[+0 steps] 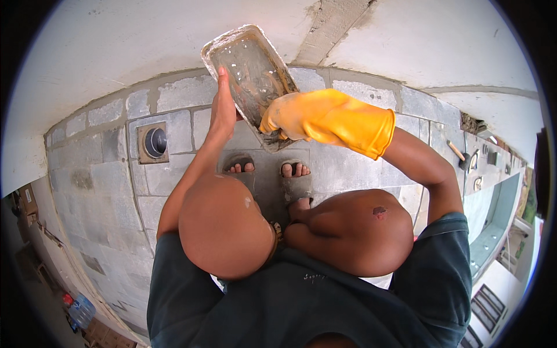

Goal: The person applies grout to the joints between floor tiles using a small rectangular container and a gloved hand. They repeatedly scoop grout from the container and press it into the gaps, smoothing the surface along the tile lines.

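Observation:
Tilted in front of me is a long rectangular tub (210, 47) with a whitish, crusted rim. Wet grey mortar (246, 61) with pale flecks coats its inside. My bare left hand (222, 110) grips the tub's left side, thumb over the rim and the other fingers mostly hidden beneath. My right hand (307, 116) wears an orange-yellow rubber glove and reaches into the tub's near end. Its fingers are curled down at the mortar; whatever they hold, if anything, is hidden.
Grey tiles (348, 165) cover the floor up to a pale wall (139, 46). A round drain pipe (155, 142) sits in a square opening at left. A wooden-handled mallet (458, 153) lies at right, near a sunken light-green basin (487, 214). A plastic bottle (82, 311) stands at lower left.

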Demonstrator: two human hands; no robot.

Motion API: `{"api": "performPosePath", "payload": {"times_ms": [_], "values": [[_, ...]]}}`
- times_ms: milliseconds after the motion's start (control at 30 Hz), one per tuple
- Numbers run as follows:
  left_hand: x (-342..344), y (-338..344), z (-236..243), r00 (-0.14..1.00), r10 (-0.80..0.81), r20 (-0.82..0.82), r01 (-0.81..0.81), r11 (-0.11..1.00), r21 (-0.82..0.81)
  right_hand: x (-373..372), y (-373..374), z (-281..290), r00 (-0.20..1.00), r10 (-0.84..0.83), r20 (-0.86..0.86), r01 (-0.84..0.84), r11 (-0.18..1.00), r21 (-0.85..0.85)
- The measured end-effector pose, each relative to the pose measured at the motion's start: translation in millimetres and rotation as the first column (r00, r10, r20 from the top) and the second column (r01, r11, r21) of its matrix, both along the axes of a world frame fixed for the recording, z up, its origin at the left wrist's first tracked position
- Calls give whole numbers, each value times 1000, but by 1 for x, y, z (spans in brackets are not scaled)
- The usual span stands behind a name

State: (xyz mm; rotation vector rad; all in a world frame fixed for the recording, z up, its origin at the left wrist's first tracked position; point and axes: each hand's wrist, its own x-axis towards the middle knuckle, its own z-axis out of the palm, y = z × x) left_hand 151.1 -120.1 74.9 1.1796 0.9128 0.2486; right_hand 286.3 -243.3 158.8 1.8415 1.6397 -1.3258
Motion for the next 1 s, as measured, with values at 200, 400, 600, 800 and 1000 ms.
{"api": "performPosePath", "payload": {"times_ms": [200,400,600,800,1000], "values": [[-9,6,-19,993,-116,-11,115,993,-41,-7,-20,-1,971,-229,-65,236,959,154],[-30,7,-13,995,-66,81,72,994,-84,-16,-41,44,876,-410,-254,480,691,540],[-38,-15,-26,986,93,137,-91,996,-23,-20,-32,-21,912,-264,-313,396,764,510],[-50,-24,-59,990,113,88,-127,977,170,-31,-24,-63,893,-249,-374,409,797,445],[-46,-20,-65,993,0,120,-7,998,60,-23,-37,-65,879,-264,-397,426,810,404]]}}
